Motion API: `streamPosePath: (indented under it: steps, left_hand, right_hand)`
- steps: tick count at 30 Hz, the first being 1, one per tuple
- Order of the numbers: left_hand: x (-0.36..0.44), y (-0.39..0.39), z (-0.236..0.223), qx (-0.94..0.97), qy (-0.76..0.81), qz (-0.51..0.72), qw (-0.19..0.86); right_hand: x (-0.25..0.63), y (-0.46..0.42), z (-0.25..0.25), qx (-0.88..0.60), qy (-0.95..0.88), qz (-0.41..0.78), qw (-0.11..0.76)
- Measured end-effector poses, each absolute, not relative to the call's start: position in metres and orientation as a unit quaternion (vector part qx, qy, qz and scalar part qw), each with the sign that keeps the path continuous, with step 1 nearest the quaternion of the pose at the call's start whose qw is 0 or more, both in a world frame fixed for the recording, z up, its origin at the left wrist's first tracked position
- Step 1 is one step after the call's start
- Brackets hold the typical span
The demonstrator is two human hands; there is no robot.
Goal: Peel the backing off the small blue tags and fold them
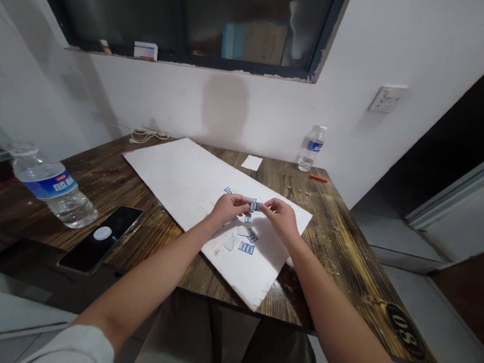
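While 2 hands (227,207) (282,215) pinch a blue-edged piece (255,206), similar pieces (246,248) clutter the board (182,176) near a phone (118,226)

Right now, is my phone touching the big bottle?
Apart. The head view shows it: the phone and the big bottle lie near each other, with bare wood of the table visible between them.

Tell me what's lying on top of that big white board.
On the white board lie small blue-and-white pieces and pale scraps. The left hand and right hand hold another piece above it; whatever lies directly beneath the hands is covered.
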State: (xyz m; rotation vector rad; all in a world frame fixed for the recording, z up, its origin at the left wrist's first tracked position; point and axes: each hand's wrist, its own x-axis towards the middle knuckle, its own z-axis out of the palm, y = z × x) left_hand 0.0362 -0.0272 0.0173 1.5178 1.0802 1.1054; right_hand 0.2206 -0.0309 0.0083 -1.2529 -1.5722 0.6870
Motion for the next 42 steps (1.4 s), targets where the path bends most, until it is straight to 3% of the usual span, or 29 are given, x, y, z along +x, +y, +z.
streamPosePath:
  steps: [12, 22, 26, 35, 42]
  left_hand:
    - [0.038, -0.027, 0.019, 0.624, 0.426, 0.440, 0.486]
    - [0.035, -0.022, 0.011, 0.611, 0.462, 0.453, 0.455]
    - [0.033, -0.018, 0.008, 0.599, 0.483, 0.487, 0.413]
    - [0.029, -0.014, 0.001, 0.614, 0.507, 0.504, 0.335]
    - [0.029, -0.014, -0.003, 0.626, 0.519, 0.496, 0.306]
  right_hand:
    - [0.216, -0.030, 0.005, -0.438, -0.599, 0.388, 0.546]
    - [0.214, -0.032, 0.003, -0.439, -0.638, 0.336, 0.536]
    - [0.214, -0.032, 0.000, -0.489, -0.685, 0.267, 0.470]
    - [0.207, -0.045, -0.001, -0.529, -0.823, 0.016, 0.206]
    - [0.205, -0.045, -0.001, -0.542, -0.820, 0.031, 0.180]
